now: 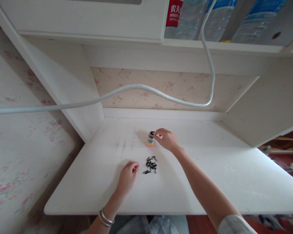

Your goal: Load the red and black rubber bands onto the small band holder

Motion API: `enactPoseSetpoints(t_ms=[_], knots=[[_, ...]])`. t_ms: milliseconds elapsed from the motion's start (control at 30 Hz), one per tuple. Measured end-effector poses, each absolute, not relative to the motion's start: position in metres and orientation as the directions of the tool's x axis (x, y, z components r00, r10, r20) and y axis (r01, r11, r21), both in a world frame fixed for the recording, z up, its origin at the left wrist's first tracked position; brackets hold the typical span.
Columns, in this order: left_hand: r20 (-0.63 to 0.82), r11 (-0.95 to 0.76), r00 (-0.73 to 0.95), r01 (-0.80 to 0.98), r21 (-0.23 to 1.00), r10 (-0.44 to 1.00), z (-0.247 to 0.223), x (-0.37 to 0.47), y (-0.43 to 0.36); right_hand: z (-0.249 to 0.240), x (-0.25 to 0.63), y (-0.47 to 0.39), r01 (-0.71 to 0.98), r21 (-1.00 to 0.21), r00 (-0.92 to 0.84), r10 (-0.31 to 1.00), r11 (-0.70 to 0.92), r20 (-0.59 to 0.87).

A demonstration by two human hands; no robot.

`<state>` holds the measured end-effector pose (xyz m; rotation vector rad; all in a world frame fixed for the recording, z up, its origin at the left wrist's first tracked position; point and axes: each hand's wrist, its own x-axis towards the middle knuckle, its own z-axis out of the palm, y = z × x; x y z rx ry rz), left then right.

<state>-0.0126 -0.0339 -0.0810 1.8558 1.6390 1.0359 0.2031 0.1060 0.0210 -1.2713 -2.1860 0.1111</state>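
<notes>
A small clear jar (150, 139) stands upright on the white desk, with pink, yellow and blue layers low down and black pieces up to its mouth. My right hand (166, 139) is at the jar's top, thumb and fingers pinched beside the black pieces; what they grip is too small to make out. Nearer to me lies a loose pile of small black clip-like pieces (151, 164). Just left of that pile, my left hand (129, 174) rests with its fingers curled together, and their inner side is hidden. Silvery bangles circle the left wrist.
The white desk (205, 182) has a rounded front-left corner and raised side panels. A thick white cable (141, 87) hangs across the view, close to the camera. Overhead, a shelf (224, 47) holds large water bottles (192, 19).
</notes>
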Motion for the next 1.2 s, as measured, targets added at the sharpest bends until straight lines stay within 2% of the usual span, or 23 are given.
enactPoseSetpoints(t_ms=[167,500,700,800,1000,1200], knots=[[0.225,-0.185,0.017,0.631,0.753,0.974,-0.079,-0.012,-0.035,0.024,0.198,0.101,0.798,-0.352,-0.321,0.839,0.489,0.440],[0.207,-0.172,0.019,0.634,0.754,0.978,-0.078,-0.012,-0.035,0.014,0.195,0.101,0.833,-0.266,-0.367,0.844,0.485,0.390],[0.203,-0.169,0.020,0.635,0.754,0.979,-0.079,-0.012,-0.035,0.023,0.191,0.098,0.838,-0.110,-0.464,0.803,0.535,0.373],[0.199,-0.162,0.013,0.634,0.756,0.980,-0.079,-0.012,-0.035,0.022,0.190,0.096,0.838,-0.068,-0.481,0.793,0.541,0.373],[0.206,-0.171,0.020,0.642,0.747,0.978,-0.079,-0.011,-0.036,0.022,0.186,0.092,0.834,-0.051,-0.502,0.794,0.549,0.342],[0.233,-0.194,0.024,0.643,0.741,0.972,-0.081,-0.012,-0.036,0.028,0.181,0.094,0.855,-0.138,-0.455,0.850,0.501,0.265]])
